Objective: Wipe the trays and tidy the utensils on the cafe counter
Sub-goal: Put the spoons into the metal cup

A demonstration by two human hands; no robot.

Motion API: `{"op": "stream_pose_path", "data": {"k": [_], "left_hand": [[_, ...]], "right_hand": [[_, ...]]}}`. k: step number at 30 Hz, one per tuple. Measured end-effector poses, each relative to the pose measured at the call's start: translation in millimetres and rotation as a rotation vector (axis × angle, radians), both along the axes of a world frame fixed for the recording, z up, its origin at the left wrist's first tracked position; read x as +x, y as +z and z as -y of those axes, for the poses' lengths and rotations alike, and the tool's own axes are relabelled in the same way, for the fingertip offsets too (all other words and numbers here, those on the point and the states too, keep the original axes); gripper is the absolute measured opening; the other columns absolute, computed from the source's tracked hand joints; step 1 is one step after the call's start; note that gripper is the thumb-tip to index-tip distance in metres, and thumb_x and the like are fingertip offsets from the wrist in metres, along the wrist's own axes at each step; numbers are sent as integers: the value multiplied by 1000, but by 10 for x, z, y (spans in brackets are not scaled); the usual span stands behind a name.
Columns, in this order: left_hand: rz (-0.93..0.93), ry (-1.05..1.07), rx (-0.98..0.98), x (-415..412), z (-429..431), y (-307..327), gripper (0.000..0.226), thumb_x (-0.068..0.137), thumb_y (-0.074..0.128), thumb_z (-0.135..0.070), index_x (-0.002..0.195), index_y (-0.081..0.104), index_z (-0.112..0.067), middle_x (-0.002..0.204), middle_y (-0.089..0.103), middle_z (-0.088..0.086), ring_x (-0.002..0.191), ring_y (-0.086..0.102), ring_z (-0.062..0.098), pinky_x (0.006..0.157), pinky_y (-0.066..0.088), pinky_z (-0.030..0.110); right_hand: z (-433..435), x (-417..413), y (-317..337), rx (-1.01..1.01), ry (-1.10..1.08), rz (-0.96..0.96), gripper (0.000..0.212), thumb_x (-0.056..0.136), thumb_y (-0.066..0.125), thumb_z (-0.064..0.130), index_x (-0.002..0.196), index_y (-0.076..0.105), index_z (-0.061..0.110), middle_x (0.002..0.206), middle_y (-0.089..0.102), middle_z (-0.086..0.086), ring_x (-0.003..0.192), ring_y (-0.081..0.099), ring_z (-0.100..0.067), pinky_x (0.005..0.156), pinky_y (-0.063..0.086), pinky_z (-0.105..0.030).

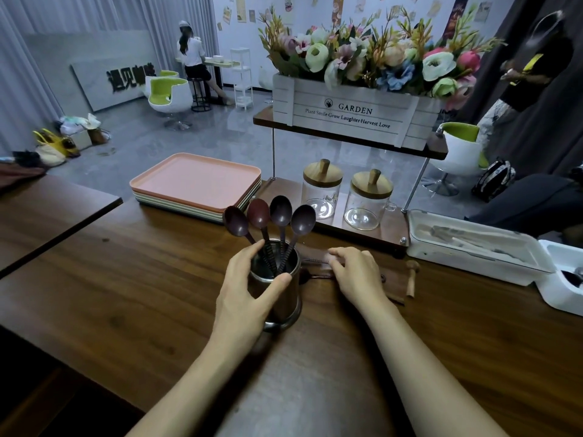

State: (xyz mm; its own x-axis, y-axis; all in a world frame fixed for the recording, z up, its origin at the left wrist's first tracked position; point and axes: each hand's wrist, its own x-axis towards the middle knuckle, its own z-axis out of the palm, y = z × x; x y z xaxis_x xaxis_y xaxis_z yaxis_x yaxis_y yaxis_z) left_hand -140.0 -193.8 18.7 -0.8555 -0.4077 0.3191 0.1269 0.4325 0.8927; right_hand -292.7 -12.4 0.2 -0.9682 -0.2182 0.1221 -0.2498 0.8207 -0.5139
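The metal cup (285,299) stands near the middle of the table (126,279), with four dark spoons (280,212) upright in it, bowls fanned out above the rim. My left grip (246,294) is wrapped round the cup, thumb on the near side and fingers over the far rim. My right grip (356,272) lies just beside it, its fingertips curled down at the end of a thin handle (315,261) that lies on a dark wooden board (394,287). The fingers are blurred, so I cannot tell whether they have closed on it.

I judge the step to be gathering the loose utensil into the cup. I would keep the cup braced, lift the handle clear of the board, and drop it in handle first so that it does not knock the others.

Behind the cup lies a stack of trays (195,181), the top one pink, beside a shelf stand with two lidded glass jars (321,187) and a flower crate (353,115) above them. A white cutlery box (473,247) sits to the right. Beyond is a grey floor with green-lined chairs, bags and a person seated at a far counter.
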Motion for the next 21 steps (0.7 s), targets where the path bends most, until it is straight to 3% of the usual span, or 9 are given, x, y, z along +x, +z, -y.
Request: {"op": "stream_pose_path", "data": {"k": [6, 10, 15, 19, 21], "left_hand": [[26, -1, -74, 10, 23, 35, 64, 77, 63, -70, 137, 44, -57, 138, 47, -24, 129, 49, -2, 104, 42, 28], [48, 3, -86, 4, 27, 33, 70, 77, 62, -71, 143, 42, -54, 138, 46, -24, 130, 46, -5, 102, 39, 22], [89, -2, -75, 5, 32, 68, 79, 73, 59, -76, 146, 32, -64, 140, 44, -22, 133, 43, -5, 100, 33, 15], [102, -9, -87, 18, 54, 72, 82, 73, 57, -79, 148, 28, -64, 142, 43, -20, 135, 41, -3, 101, 32, 17], [113, -22, -80, 23, 53, 79, 82, 73, 56, -79, 148, 27, -64, 144, 42, -20, 137, 40, -3, 104, 32, 21]], "right_hand": [[48, -52, -50, 122, 81, -16, 28, 100, 54, 30, 123, 70, 28, 113, 70, 4, 111, 48, -26, 91, 46, -39], [85, -44, -25, 88, 83, -15, 25, 100, 54, 29, 117, 73, 29, 104, 69, 6, 106, 47, -22, 83, 45, -36], [54, 36, 218, -94, 21, -35, 16, 96, 62, 27, 109, 72, 29, 98, 64, 9, 96, 50, -15, 78, 35, -30], [-18, 131, 402, -374, -14, 109, 5, 90, 70, 26, 91, 67, 29, 85, 65, 9, 86, 61, -16, 75, 44, -30], [-68, 212, 504, -539, 0, 176, 7, 91, 70, 21, 93, 66, 26, 81, 63, 5, 76, 60, -16, 69, 46, -30]]}}
